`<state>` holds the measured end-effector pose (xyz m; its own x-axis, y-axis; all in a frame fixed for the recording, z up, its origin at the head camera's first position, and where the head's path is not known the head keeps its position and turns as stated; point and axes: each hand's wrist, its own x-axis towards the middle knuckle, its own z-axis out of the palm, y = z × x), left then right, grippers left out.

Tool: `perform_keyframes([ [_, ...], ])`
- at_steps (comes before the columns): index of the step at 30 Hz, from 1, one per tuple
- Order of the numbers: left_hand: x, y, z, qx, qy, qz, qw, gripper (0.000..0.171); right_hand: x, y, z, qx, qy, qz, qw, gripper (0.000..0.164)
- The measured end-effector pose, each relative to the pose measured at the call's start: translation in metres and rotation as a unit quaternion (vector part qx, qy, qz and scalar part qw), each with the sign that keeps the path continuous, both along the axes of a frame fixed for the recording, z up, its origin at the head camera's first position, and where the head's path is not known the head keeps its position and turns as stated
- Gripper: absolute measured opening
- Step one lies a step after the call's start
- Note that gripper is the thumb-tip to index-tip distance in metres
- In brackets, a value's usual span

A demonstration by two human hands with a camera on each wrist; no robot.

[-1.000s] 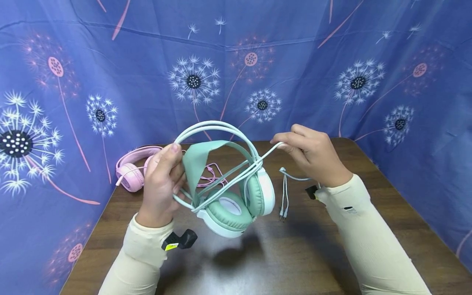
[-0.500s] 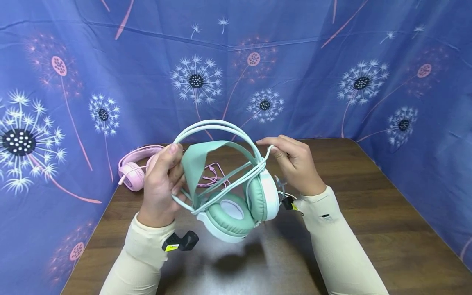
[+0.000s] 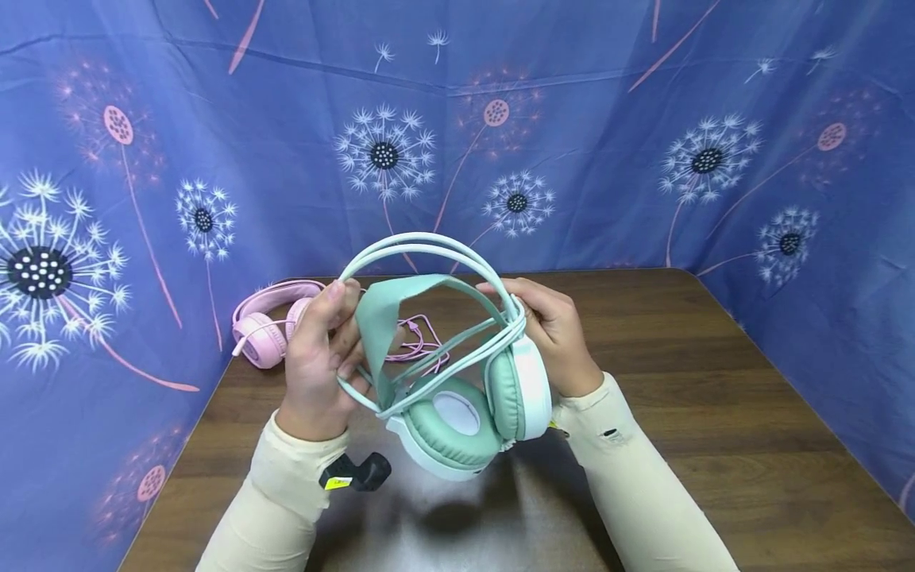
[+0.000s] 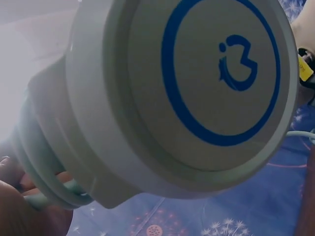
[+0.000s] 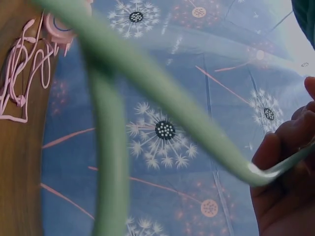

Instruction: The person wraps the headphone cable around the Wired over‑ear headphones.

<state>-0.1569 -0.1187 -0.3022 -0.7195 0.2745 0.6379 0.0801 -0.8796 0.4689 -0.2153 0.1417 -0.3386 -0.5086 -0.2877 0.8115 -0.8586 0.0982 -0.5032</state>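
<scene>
1. Headset (image 3: 446, 437): mint and white, held up in the air between the two hands, clear of the table (image 3: 679, 381); its shadow falls below. Earcups hang low, headband (image 3: 422, 237) arches on top, green strap (image 3: 379, 318) underneath.
2. Cable (image 3: 457, 367): wound round the headset, strands slanting across the opening from lower left to upper right, bunched on the right side just above the earcup.
3. Left hand (image 3: 319, 369): grasping the headband's left side, thumb in front, fingers curled behind next to the strap.
4. Right hand (image 3: 550, 330): at the headset's right side, pinching the cable where it bunches; some fingertips hidden behind the headband. Right wrist view has a blurred green strand up close and curled fingers at the right edge.
5. Left wrist view: one earcup's outer face, blue ring with a blue logo (image 4: 243, 81) inside. Cable loops beside the fingers, lower left.
6. Pink headset (image 3: 259, 342): on the table, back left, beyond the left hand. Pink cable (image 3: 415, 326) lies to its right, partly seen through the mint one.
7. Backdrop (image 3: 586, 159): blue cloth, dandelion print, behind the table.
</scene>
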Motion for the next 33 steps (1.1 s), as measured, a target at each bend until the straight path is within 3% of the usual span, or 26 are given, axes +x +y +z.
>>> perform_keyframes([
  [7,0.001,0.001,-0.001,0.029,-0.011,-0.048,0.9983,0.040,0.001,-0.002,-0.002,-0.020,0.015,0.045,0.999,0.035],
  [11,0.001,0.002,-0.002,0.048,-0.015,-0.079,0.9956,0.040,0.002,-0.006,-0.007,-0.051,0.020,0.074,0.996,0.030],
  [16,0.000,0.006,-0.004,0.069,-0.013,-0.115,0.9909,0.040,0.006,-0.016,-0.015,-0.111,-0.017,0.155,0.982,0.025],
  [17,-0.001,0.007,-0.005,0.074,-0.013,-0.120,0.9900,0.039,0.008,-0.018,-0.015,-0.129,-0.066,0.207,0.968,0.025],
  [18,-0.001,0.008,-0.005,0.079,-0.014,-0.125,0.9889,0.039,0.009,-0.020,-0.016,-0.151,-0.117,0.262,0.946,0.025],
  [19,-0.001,0.009,-0.006,0.083,-0.015,-0.128,0.9882,0.039,0.012,-0.023,-0.014,-0.174,-0.177,0.323,0.913,0.025],
  [21,-0.001,0.009,-0.006,0.088,-0.019,-0.131,0.9873,0.039,0.025,-0.032,-0.003,-0.210,-0.237,0.361,0.877,0.025],
  [22,-0.001,0.009,-0.006,0.090,-0.021,-0.132,0.9869,0.039,0.032,-0.037,0.003,-0.220,-0.249,0.366,0.869,0.026],
  [23,0.000,0.009,-0.006,0.093,-0.024,-0.132,0.9866,0.038,0.039,-0.041,0.010,-0.216,-0.238,0.367,0.873,0.027],
  [25,0.000,0.009,-0.006,0.094,-0.028,-0.128,0.9869,0.038,0.052,-0.050,0.022,-0.179,-0.148,0.308,0.922,0.026],
  [26,0.001,0.010,-0.006,0.095,-0.029,-0.127,0.9870,0.038,0.058,-0.054,0.025,-0.175,-0.120,0.274,0.938,0.025],
  [29,0.001,0.011,-0.007,0.101,-0.030,-0.125,0.9866,0.037,0.066,-0.055,0.025,-0.155,-0.120,0.251,0.948,0.028],
  [32,0.002,0.012,-0.008,0.101,-0.025,-0.116,0.9878,0.038,0.076,-0.052,0.019,-0.150,-0.204,0.247,0.935,0.027],
  [33,0.003,0.012,-0.008,0.100,-0.023,-0.113,0.9883,0.038,0.077,-0.052,0.017,-0.143,-0.208,0.244,0.937,0.029],
])
